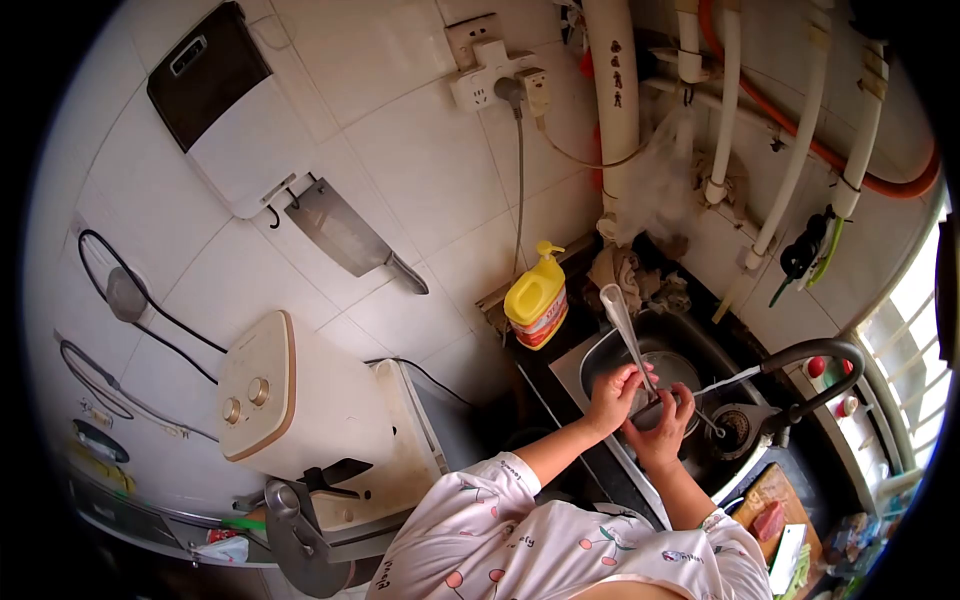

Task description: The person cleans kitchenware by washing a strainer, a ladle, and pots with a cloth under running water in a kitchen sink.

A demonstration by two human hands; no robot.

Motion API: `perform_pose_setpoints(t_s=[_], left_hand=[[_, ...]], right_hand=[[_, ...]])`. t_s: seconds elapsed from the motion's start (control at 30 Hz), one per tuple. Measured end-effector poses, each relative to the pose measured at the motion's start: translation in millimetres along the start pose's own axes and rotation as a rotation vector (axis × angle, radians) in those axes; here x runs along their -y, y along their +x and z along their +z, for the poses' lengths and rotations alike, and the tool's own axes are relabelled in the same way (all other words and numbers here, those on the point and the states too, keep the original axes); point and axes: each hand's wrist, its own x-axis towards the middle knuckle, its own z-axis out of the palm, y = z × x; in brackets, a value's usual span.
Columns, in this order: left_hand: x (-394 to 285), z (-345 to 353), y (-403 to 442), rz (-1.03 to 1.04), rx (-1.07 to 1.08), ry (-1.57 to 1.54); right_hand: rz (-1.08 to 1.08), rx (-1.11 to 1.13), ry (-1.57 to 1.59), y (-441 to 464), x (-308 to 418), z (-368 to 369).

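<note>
Because the ladle [618, 308] slants over the sink [572, 372], its handle [633, 343] pinched in the left hand [609, 397], its bowl [648, 413] in the curled right hand [659, 440], turning it slowly under the tap [848, 349] should wet every side

Left hand [612, 402] and right hand [660, 432] on long-handled utensil [631, 337] over sink [690, 330]

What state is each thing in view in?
Tap: running
Metal utensil: held by left hand and right hand
Cleaver: hanging on wall
Yellow bottle: upright, pump top fitted
Gray plug: plugged in
Cream plug: plugged in
Meat: raw, on cutting board
</note>
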Motion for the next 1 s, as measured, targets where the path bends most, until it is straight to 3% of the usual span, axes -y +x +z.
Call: perform_pose_setpoints(t_s=[0.03,0.17,0.23,0.27,0.3,0.37,0.5,0.7,0.9,0.93,1.0], left_hand=[[-1,-2,0,0.028,0.039,0.077],[44,-12,-2,-0.223,-0.103,0.238],[34,-33,3,-0.139,-0.260,0.080],[18,-57,6,-0.099,-0.302,0.237],[-12,-76,8,-0.087,-0.427,0.068],[-53,-133,15,-0.014,-0.688,0.012],[-116,-265,24,0.333,-1.135,0.202],[-170,-329,23,0.338,-1.181,0.212],[-141,-353,26,0.340,-1.189,0.170],[-131,-367,25,0.398,-1.188,0.376],[-124,-389,23,0.415,-1.120,0.284]], right_hand=[[-0.005,-0.024,-0.015,-2,0,1],[0.112,0.262,-0.164,-16,1,-1],[0.067,0.226,-0.047,-17,3,-8],[0.042,0.193,0.005,-20,0,-11],[0.017,0.158,0.056,-23,-3,-14],[0.024,0.163,0.110,-24,-7,-24],[0.004,0.156,0.134,-34,-23,-35],[-0.002,0.181,0.134,-38,-19,-37],[-0.005,0.200,0.174,-44,-21,-28],[0.002,0.208,0.162,-42,-19,-31],[0.063,0.224,0.169,-42,-21,-35]])
